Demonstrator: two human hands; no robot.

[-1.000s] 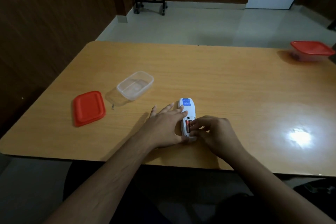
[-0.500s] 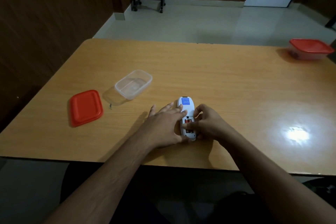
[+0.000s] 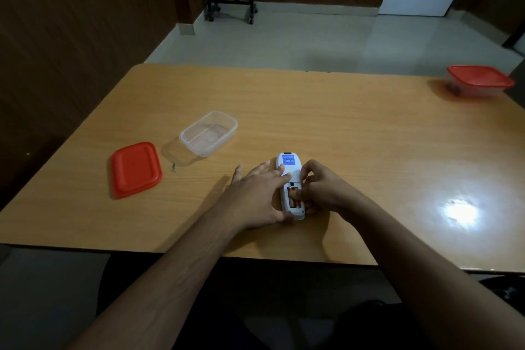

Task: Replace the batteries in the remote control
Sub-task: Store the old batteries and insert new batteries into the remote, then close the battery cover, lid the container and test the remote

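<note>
A white remote control (image 3: 289, 168) lies face down near the table's front edge, a blue label on its back and its battery bay uncovered. An orange battery (image 3: 294, 203) shows inside the bay. My left hand (image 3: 257, 196) lies flat against the remote's left side, with fingertips on its back, holding it down. My right hand (image 3: 319, 189) is curled over the right side, its fingertips pressed into the bay on the battery. The bay's cover is not visible.
An open clear plastic box (image 3: 209, 133) stands left of the remote, with its red lid (image 3: 135, 168) lying further left. A closed box with a red lid (image 3: 479, 83) sits at the far right corner of the wooden table (image 3: 355, 128).
My right hand has moved forward along the remote's right side and its fingers have gone deeper into the battery bay. The left hand and the remote have stayed in place.
</note>
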